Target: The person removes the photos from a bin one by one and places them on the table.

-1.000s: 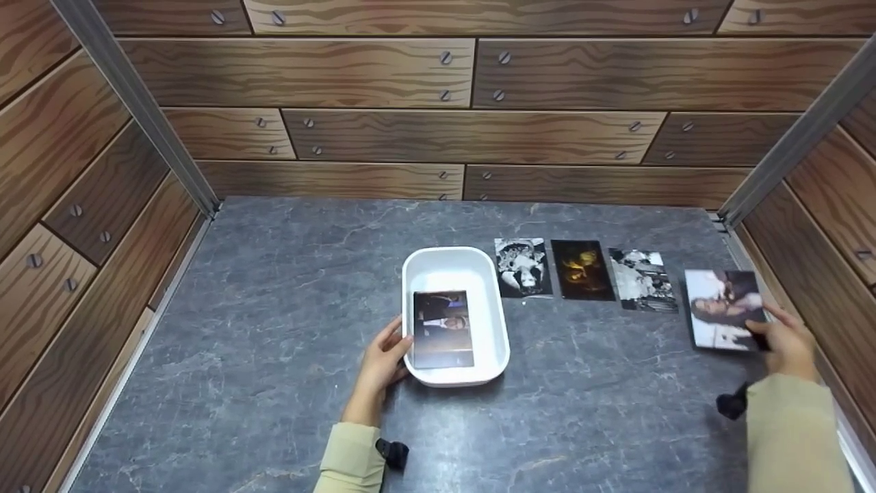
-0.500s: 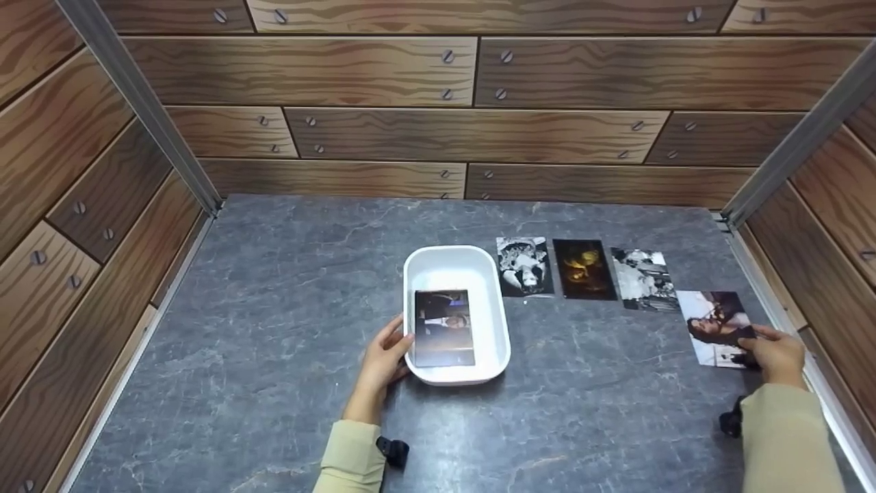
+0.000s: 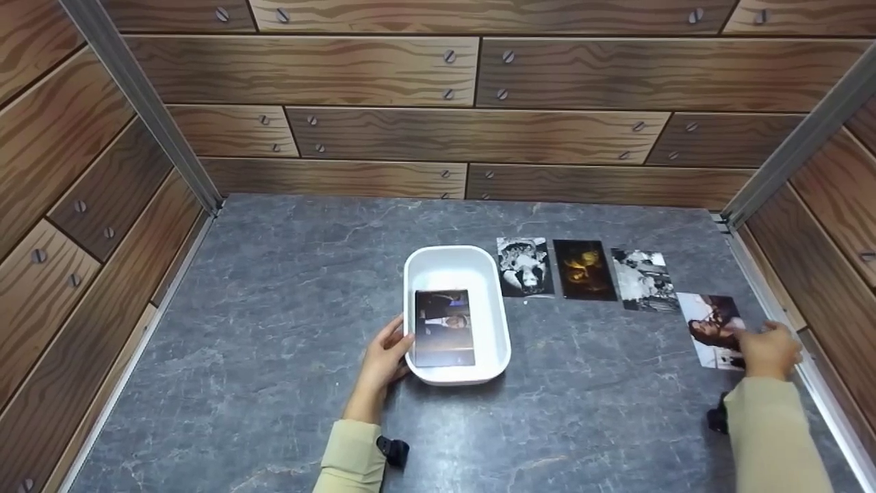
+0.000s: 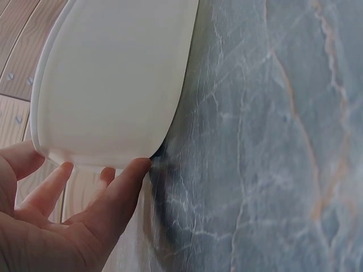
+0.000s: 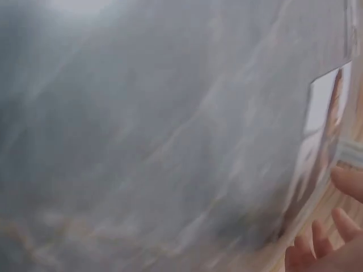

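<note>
A white plastic tub (image 3: 501, 342) stands mid-table with photo prints (image 3: 443, 349) in its near left part. My left hand (image 3: 381, 359) holds the tub by its left side, one digit at the rim and other fingertips along the outer wall, as the left wrist view shows. To the right lies a colour photo (image 3: 708, 325) of a person with long dark hair. My right hand (image 3: 768, 352) is over its right edge; the right wrist view shows these fingers (image 5: 320, 238) spread, with nothing between them, beside the photo.
Right of the tub, a row holds a black-and-white photo (image 3: 525, 267), a dark photo with golden shapes (image 3: 584, 270) and another black-and-white photo (image 3: 645, 279). Wood-patterned panels (image 3: 472, 133) wall in the grey marbled table (image 3: 287, 274) at the back and sides.
My right hand brought the colour photo down and left to the row's end, laid it on the table and let go. My left hand stayed at the tub.
</note>
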Demonstrator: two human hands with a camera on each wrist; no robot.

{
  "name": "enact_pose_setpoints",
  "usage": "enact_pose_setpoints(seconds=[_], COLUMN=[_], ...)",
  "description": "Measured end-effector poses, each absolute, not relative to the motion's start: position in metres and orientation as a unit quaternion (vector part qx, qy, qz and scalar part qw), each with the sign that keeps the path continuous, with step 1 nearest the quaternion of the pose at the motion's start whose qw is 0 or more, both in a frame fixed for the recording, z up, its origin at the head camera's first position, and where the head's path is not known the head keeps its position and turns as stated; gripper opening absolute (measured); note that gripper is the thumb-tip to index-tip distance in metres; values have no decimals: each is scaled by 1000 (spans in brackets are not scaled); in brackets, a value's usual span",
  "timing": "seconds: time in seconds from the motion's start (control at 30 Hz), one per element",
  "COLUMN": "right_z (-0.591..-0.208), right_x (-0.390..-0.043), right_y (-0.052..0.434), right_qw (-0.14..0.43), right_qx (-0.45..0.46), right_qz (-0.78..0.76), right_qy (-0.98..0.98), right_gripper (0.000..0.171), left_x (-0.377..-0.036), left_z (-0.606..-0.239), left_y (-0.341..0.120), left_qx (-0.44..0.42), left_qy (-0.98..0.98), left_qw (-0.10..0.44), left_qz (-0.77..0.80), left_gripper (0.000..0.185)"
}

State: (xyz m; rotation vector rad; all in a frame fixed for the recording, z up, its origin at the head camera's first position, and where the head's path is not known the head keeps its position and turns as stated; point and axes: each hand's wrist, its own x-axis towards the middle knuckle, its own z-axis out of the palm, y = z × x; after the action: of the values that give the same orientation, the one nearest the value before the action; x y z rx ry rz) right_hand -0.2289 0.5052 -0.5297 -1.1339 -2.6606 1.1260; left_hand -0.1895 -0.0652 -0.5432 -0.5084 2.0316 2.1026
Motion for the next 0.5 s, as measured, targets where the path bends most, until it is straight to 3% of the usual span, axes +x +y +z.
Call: enact_pose_setpoints(seconds=[0.23, 0.5], right_z=[-512, -480], right_x=[-261, -291], right_y=[476, 399], right_qw=[54, 88], right_qx=[-346, -286], right_qz=[443, 588], right_qy=[-825, -751], right_gripper=[78, 80], left_x=[-190, -191], left_z=[-545, -545], left_y=[-65, -64], left_qx=[-163, -167], left_qy=[672, 676], left_qw=[88, 89], left_qz=[717, 712], left_gripper=[51, 52])
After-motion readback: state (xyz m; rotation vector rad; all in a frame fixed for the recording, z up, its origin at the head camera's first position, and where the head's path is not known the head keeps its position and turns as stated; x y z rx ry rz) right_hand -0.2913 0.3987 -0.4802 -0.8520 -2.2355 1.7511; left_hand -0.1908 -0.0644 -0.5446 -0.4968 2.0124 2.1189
